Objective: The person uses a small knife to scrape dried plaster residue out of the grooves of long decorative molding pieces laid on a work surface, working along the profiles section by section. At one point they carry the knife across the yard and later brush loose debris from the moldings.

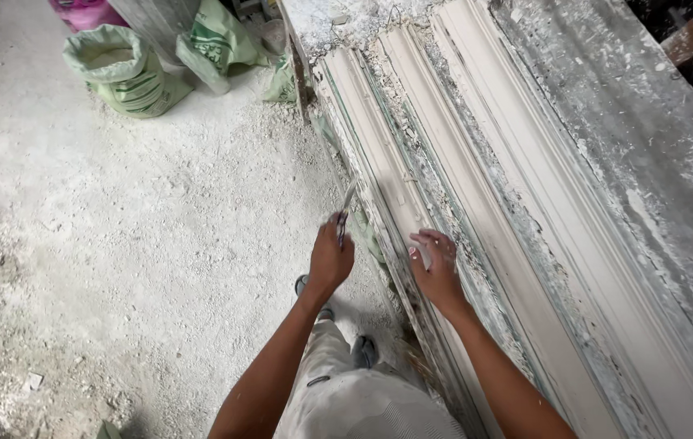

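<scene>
Long pale plaster mouldings (476, 187) lie side by side on a dusty workbench (631, 122), running from near to far. My left hand (331, 258) is shut on a thin flat scraper blade (346, 205), whose tip points at the near edge of the first moulding. My right hand (437, 264) rests on that same moulding, fingers curled, with a small white lump of plaster at the fingertips. Both hands are dusted white.
Green sacks (123, 69) of white powder stand open on the floor at the back left, next to a pink object (86, 12). The floor (135, 244) is covered in plaster dust and crumbs. My feet (363, 349) stand close to the bench's edge.
</scene>
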The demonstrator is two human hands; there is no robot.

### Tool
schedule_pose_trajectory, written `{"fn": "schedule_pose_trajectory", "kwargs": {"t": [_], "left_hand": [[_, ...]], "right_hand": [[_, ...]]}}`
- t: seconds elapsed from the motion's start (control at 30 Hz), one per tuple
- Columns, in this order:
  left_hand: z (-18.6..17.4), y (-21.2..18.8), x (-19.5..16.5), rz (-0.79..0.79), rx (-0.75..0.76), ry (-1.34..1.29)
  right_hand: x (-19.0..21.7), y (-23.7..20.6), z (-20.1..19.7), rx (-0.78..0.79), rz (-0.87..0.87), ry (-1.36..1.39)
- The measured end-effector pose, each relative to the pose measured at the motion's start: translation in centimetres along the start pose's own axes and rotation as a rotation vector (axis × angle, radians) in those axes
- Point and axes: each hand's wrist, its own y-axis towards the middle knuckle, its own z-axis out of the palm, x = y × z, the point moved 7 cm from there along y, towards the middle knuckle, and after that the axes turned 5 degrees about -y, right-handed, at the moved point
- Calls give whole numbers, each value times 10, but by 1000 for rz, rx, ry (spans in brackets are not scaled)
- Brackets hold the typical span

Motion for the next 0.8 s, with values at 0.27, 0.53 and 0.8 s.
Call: {"fn": "schedule_pose_trajectory", "kwargs": {"t": [0.27,0.53,0.8], "left_hand": [[48,87,-4,-314,188,159],[38,104,7,-501,270,234],[47,152,42,-584,348,314]], "right_hand": [[-13,102,54,-48,-83,-246],[-28,188,122,106,4,-472],[-23,193,121,125,61,-472]]}}
